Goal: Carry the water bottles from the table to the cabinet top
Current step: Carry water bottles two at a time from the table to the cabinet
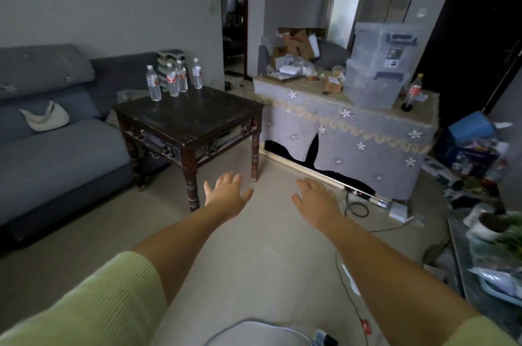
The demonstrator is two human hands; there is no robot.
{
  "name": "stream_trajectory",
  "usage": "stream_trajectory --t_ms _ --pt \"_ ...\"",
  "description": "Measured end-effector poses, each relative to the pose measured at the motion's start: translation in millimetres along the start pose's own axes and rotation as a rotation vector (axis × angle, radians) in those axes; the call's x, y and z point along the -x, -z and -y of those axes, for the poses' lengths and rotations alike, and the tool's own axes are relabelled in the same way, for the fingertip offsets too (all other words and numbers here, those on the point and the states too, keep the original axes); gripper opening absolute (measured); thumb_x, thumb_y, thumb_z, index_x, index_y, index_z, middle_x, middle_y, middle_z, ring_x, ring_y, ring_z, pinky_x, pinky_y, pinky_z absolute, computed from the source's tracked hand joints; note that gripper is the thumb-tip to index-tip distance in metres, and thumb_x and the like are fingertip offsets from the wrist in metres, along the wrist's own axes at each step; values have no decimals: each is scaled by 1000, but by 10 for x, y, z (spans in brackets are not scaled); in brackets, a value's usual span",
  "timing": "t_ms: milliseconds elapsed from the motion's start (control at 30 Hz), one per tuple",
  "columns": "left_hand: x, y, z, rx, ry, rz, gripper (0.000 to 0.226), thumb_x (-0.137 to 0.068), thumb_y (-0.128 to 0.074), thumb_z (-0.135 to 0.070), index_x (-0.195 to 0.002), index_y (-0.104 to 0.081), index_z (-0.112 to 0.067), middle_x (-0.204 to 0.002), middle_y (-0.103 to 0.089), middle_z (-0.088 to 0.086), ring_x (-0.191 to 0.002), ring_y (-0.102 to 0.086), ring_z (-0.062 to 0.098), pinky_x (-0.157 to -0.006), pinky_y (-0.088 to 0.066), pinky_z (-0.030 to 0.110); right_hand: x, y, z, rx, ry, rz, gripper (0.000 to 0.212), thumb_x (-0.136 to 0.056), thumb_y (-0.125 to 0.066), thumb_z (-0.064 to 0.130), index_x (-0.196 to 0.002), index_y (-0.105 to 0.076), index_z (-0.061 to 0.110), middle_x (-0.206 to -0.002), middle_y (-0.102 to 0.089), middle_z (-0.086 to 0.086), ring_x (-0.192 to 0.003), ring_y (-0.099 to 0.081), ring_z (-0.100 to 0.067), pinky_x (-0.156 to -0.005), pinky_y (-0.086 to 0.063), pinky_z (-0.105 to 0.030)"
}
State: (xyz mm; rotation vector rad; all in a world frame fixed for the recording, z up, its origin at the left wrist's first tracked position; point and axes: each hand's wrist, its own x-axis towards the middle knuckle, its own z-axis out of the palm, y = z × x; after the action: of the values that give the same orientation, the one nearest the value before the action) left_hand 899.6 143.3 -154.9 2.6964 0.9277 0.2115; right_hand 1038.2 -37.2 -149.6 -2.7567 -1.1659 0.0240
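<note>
Living room seen from the person's head height, looking forward and down. Both arms reach out ahead over the pale floor (pixel 254 246), bare from the elbow, with light green sleeves at the lower edge of the view. The left hand (pixel 227 193) and the right hand (pixel 316 198) are held palm down, fingers spread and relaxed, gripping nothing and touching nothing; the two hands are near each other but apart. Four water bottles stand upright at the far left corner of the dark wooden table (pixel 197 116), well beyond the hands: the first bottle (pixel 153 82) nearest the table's left edge, the second bottle (pixel 172 80) and the third bottle (pixel 182 76) just beside each other, and the fourth bottle (pixel 197 73) a little apart to the right. All are clear with white caps and red-and-white labels. A blue-grey sofa (pixel 56 153) runs along the left wall, just beside the table, with a pale cloth item (pixel 45 118) lying on its seat back. To the right of the table stands the cabinet (pixel 347 136), draped in a grey cloth with small white flowers; its top carries stacked clear storage bins (pixel 378 68), a cola bottle (pixel 415 88) and loose clutter. A cable (pixel 357 208) coils on the floor near the cabinet's base.
</note>
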Motion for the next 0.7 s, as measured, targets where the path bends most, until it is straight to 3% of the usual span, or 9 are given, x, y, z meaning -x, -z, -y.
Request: stream_trajectory --t_ms 267,400,700 --pt "-824 9 196 5 49 30 61 -95 -36 -56 -149 -24 -30 -158 -21 -1 -147 -15 23 -114 -3 62 -1089 -181 79 -8 47 94 53 -101 -30 43 -150 -26 21 -157 -25 -2 -143 -23 -20 -115 -22 -47" --pt "-1318 34 366 -30 95 32 64 -95 -37 -56 -150 -22 -26 -159 -18 1 -147 -14 23 -115 -3 61 -1741 -333 157 -44 101 64 52 -100 -34 44 -145 -34 20 -148 -37 -4 -138 -32 -22 -111 -28 -48" --pt "-2880 109 389 -26 213 9 62 -97 -36 -52 -151 -23 -24 -160 -16 1 -148 -11 22 -117 -4 59 -3506 -424 -34 -43 204 30 51 -99 -36 47 -142 -39 21 -143 -45 -4 -132 -42 -24 -107 -34 -46"
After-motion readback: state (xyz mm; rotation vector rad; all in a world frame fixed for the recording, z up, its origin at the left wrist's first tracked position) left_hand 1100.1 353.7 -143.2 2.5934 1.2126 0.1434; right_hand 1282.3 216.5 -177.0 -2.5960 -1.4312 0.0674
